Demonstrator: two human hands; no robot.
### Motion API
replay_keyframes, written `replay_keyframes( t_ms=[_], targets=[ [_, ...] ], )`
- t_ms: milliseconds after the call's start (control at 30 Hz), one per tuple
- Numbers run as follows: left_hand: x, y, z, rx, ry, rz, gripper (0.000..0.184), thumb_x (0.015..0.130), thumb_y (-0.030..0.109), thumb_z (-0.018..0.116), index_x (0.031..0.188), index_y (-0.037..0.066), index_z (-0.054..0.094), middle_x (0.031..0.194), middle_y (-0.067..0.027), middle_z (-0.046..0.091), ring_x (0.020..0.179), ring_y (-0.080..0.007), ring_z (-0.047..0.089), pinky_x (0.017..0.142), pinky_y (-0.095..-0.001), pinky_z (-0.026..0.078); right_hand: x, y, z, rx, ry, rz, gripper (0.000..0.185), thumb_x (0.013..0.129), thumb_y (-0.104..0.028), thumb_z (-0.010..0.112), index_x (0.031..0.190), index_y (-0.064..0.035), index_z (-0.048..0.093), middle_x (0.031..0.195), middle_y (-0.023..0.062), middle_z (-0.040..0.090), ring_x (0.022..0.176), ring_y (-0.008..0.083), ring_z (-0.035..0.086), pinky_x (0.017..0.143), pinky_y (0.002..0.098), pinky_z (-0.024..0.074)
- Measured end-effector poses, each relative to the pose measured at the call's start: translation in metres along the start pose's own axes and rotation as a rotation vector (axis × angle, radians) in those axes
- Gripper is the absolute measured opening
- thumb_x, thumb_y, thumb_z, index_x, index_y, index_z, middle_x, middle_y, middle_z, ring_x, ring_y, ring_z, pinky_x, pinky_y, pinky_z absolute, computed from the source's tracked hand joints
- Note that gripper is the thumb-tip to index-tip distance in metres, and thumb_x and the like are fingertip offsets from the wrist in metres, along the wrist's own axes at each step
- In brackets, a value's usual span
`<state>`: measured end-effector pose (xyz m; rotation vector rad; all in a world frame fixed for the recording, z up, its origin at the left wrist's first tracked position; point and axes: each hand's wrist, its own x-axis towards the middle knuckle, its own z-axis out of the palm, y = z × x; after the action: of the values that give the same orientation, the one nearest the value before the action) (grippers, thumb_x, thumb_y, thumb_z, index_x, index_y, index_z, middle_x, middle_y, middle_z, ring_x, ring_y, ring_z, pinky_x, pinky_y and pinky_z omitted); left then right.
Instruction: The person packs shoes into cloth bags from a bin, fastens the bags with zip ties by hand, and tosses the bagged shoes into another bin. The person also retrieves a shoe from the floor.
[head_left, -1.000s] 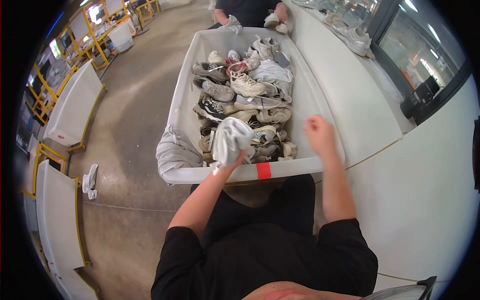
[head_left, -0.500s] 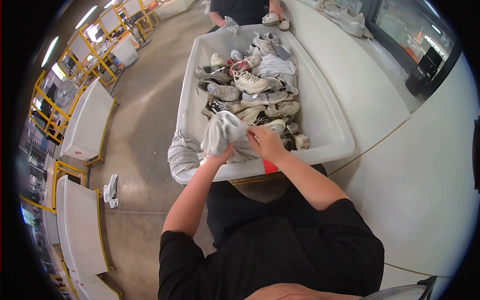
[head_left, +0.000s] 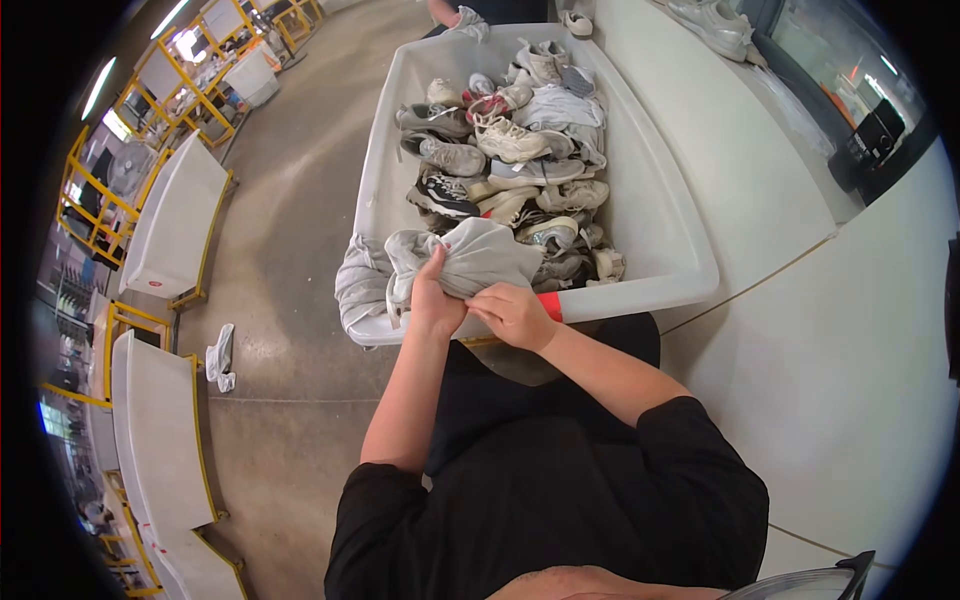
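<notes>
A bunched light grey cloth [head_left: 485,258] is held over the near end of a white tub [head_left: 650,210]. Around its near side my left hand [head_left: 436,298] is closed, thumb lying on top. The fingers of my right hand [head_left: 512,314] are pinched together at the cloth's lower edge, close beside the left. Whether anything is wrapped inside the cloth is hidden. Just beyond it are worn shoes, among them a black and white sneaker [head_left: 446,192] and a cream sneaker [head_left: 510,138]. Another grey cloth [head_left: 362,285] drapes over the tub's near left corner.
At the far end, another person's gloved hand [head_left: 468,22] rests by the rim, near a shoe [head_left: 577,23]. A white wall and ledge [head_left: 740,150] with shoes run along the right. To the left are white carts [head_left: 165,440] and a cloth [head_left: 221,358] on the floor.
The cloth has gone from an upright bundle to lying sideways, spread to the right. Both my hands are lower and closer together. The other person has moved back, and one of their hands is out of view.
</notes>
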<state>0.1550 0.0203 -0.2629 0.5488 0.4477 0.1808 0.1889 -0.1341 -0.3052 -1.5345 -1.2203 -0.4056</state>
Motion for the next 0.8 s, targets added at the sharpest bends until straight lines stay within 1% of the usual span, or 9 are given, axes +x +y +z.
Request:
replay_keyframes(
  t_ms=[100, 200, 233, 300, 467, 600, 700, 733, 800],
  targets=[
    [0.001, -0.006, -0.001, -0.017, -0.027, 0.033, 0.036, 0.103, 0.035, 0.054, 0.122, 0.006, 0.061, 0.126, -0.0156, 0.066, 0.117, -0.033, 0.063, 0.105, -0.0469, 0.048, 0.007, -0.003, -0.005, 0.082, 0.018, 0.079, 0.009, 0.089, -0.014, 0.072, 0.096, -0.0075, 0.074, 0.09, 0.0078, 0.071, 0.081, 0.0285, 0.069, 0.073, 0.0365, 0.0563],
    [-0.007, -0.016, 0.005, -0.032, -0.088, -0.035, 0.036, 0.103, 0.037, 0.055, 0.12, 0.006, 0.061, 0.123, -0.0145, 0.067, 0.114, -0.031, 0.064, 0.103, -0.0459, 0.049, 0.014, -0.011, -0.003, 0.121, -0.015, 0.301, 0.013, 0.095, -0.015, 0.066, 0.096, -0.0039, 0.072, 0.086, 0.0107, 0.07, 0.081, 0.0312, 0.068, 0.073, 0.037, 0.0554],
    [-0.005, -0.02, -0.004, -0.049, -0.044, -0.038, 0.036, 0.103, 0.037, 0.055, 0.12, 0.006, 0.061, 0.123, -0.0145, 0.067, 0.114, -0.031, 0.064, 0.103, -0.0459, 0.049, 0.016, -0.016, -0.003, 0.147, -0.043, 0.329, 0.013, 0.095, -0.015, 0.066, 0.096, -0.0039, 0.072, 0.086, 0.0107, 0.07, 0.081, 0.0312, 0.068, 0.073, 0.037, 0.0554],
    [0.006, -0.024, -0.014, -0.09, -0.094, -0.051, 0.038, 0.102, 0.038, 0.056, 0.12, 0.005, 0.061, 0.117, -0.013, 0.068, 0.107, -0.0285, 0.065, 0.098, -0.0439, 0.051, 0.029, -0.018, -0.009, 0.274, -0.061, 0.486, 0.02, 0.101, -0.018, 0.06, 0.094, -0.0016, 0.069, 0.083, 0.0117, 0.069, 0.075, 0.0262, 0.066, 0.068, 0.0326, 0.0516],
    [-0.001, -0.021, -0.009, -0.178, -0.09, -0.056, 0.04, 0.102, 0.039, 0.058, 0.12, 0.004, 0.062, 0.111, -0.0124, 0.069, 0.103, -0.0273, 0.066, 0.095, -0.0428, 0.053, 0.039, -0.014, -0.011, 0.3, -0.202, 0.481, 0.025, 0.103, -0.021, 0.058, 0.09, -0.0014, 0.068, 0.081, 0.0118, 0.067, 0.073, 0.025, 0.063, 0.069, 0.0345, 0.0502],
    [-0.004, -0.017, -0.009, -0.186, -0.115, -0.059, 0.041, 0.101, 0.039, 0.059, 0.12, 0.003, 0.062, 0.109, -0.0125, 0.069, 0.101, -0.0263, 0.066, 0.093, -0.0425, 0.054, 0.047, -0.015, -0.009, 0.2, -0.256, 0.375, 0.027, 0.102, -0.021, 0.058, 0.087, -0.0012, 0.067, 0.08, 0.0123, 0.066, 0.073, 0.0257, 0.063, 0.069, 0.0355, 0.0493],
    [-0.005, -0.015, -0.012, -0.215, -0.14, -0.088, 0.033, 0.1, 0.036, 0.063, 0.12, 0.01, 0.058, 0.11, -0.0096, 0.066, 0.101, -0.0249, 0.064, 0.093, -0.0423, 0.052, 0.048, -0.014, -0.005, 0.198, -0.259, 0.39, 0.026, 0.101, -0.021, 0.059, 0.086, -0.0008, 0.066, 0.08, 0.0123, 0.065, 0.073, 0.0259, 0.062, 0.068, 0.0354, 0.0486],
    [-0.005, -0.014, -0.012, -0.216, -0.138, -0.086, 0.033, 0.1, 0.036, 0.063, 0.12, 0.01, 0.058, 0.11, -0.0096, 0.066, 0.101, -0.0249, 0.064, 0.093, -0.0423, 0.052, 0.048, -0.014, -0.004, 0.201, -0.261, 0.389, 0.026, 0.101, -0.021, 0.059, 0.086, -0.0008, 0.066, 0.08, 0.0123, 0.065, 0.073, 0.0259, 0.062, 0.068, 0.0354, 0.0486],
    [-0.006, -0.013, -0.011, -0.221, -0.11, -0.09, 0.034, 0.1, 0.036, 0.063, 0.121, 0.01, 0.058, 0.11, -0.0103, 0.066, 0.101, -0.0254, 0.063, 0.094, -0.0427, 0.052, 0.05, -0.015, -0.002, 0.209, -0.25, 0.416, 0.026, 0.099, -0.02, 0.059, 0.082, -0.0019, 0.065, 0.078, 0.013, 0.065, 0.074, 0.0297, 0.062, 0.068, 0.0391, 0.0482]
  ],
)
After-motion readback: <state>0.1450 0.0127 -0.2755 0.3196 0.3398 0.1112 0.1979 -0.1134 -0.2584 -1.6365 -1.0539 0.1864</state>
